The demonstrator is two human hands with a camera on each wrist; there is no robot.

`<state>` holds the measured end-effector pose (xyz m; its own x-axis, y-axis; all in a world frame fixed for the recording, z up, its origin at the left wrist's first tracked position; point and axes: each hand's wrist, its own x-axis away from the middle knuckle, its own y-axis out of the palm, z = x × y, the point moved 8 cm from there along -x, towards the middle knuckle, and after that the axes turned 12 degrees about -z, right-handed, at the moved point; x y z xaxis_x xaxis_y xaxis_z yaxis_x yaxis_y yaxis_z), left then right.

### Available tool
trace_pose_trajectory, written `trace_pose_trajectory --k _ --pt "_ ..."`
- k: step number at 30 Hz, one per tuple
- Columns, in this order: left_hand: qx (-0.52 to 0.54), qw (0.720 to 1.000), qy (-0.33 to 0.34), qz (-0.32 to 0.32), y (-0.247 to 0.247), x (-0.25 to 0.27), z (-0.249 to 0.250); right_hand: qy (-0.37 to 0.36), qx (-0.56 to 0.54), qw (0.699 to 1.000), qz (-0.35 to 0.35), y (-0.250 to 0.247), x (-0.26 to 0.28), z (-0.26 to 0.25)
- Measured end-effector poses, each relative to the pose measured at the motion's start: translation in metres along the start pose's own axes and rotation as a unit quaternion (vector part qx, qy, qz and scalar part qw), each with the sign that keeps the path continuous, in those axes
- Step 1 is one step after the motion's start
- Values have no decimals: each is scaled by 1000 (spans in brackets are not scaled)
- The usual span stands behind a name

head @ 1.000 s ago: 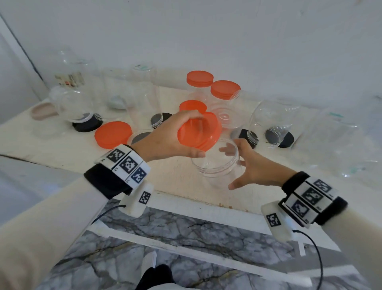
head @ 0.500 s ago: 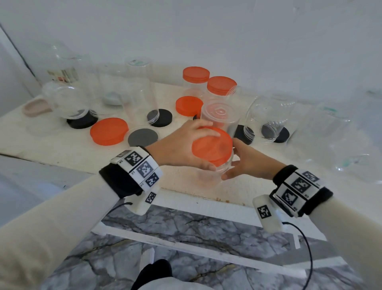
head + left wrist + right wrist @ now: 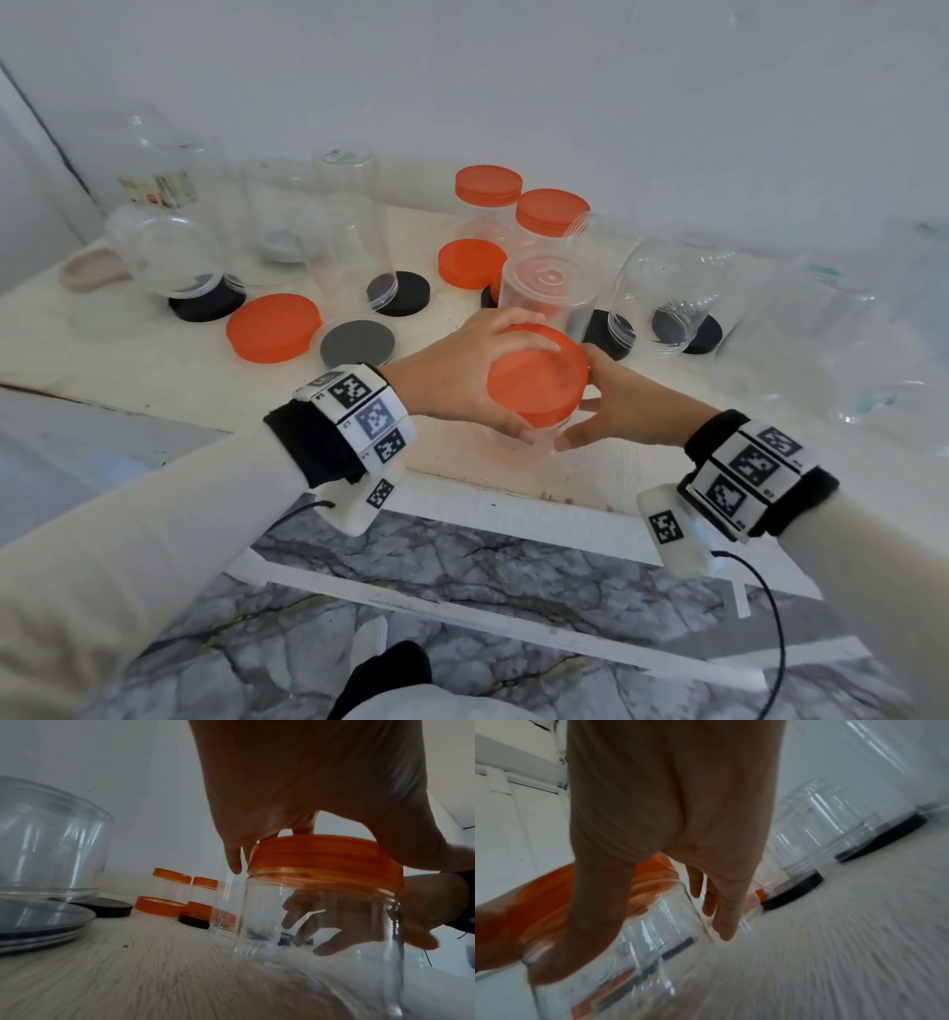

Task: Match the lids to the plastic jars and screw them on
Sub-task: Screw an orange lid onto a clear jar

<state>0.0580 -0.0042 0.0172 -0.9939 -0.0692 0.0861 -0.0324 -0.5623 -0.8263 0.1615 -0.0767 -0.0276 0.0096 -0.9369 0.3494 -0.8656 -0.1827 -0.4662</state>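
The left hand held the orange lid by its rim, the right hand held the light, slippery-looking jar near the table's front edge.

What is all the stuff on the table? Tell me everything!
Clear plastic jar with orange lid: one, front middle, held.
Closed clear jars with orange lids: two, at the back.
Loose orange lids: two, left and middle.
Black lids: several, under upside-down clear jars.
Grey disc under clear cover: one, beside the big loose orange lid.
Pink lid: one, far left.
White table: one.
Left hand: grips the orange lid.
Right hand: holds the jar.
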Motion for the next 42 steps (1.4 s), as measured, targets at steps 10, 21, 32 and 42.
trace_pose_trajectory --k 10,21,32,42 --pt "223 968 -86 -80 16 14 -48 -43 272 961 -3 4 20 -79" --pt "280 950 -103 -90 5 16 -81 35 484 872 -65 24 -26 -111" --pt "233 962 -112 -89 -12 28 -105 38 544 824 -155 38 -64 -134" --pt "254 957 -92 -109 -17 34 -109 67 553 828 -63 31 -76 -146"
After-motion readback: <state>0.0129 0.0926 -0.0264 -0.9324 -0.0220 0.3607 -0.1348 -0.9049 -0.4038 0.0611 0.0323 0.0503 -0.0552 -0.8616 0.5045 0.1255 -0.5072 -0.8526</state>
